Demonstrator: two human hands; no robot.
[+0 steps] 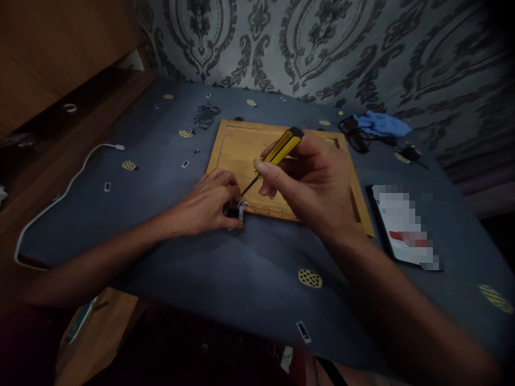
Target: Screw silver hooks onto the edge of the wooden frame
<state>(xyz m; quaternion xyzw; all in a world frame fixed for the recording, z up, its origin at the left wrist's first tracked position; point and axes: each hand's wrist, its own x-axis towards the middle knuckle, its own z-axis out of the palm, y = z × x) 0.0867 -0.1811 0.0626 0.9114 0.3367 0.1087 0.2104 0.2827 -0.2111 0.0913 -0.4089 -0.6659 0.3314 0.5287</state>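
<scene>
My right hand (314, 177) is closed around a yellow and black screwdriver (285, 146), held at a slant with its shaft pointing down to the left. The tip is close to a small metal hinge (241, 209) at the near left edge of a framed wooden panel (241, 145); whether it touches a screw is too small to tell. Fingers and thumb of my left hand (215, 201) pinch the hinge from the left, covering part of it. A row of small dark holes runs along the panel's near edge, right of the hinge.
Metal pieces (206, 115) lie piled behind the panel's left side on the blue patterned cloth (161, 139). A white cable (80, 171) runs at left. Right of the panel are a phone (404, 225), sunglasses (354, 134), a blue cloth (382, 123) and keys (409, 151).
</scene>
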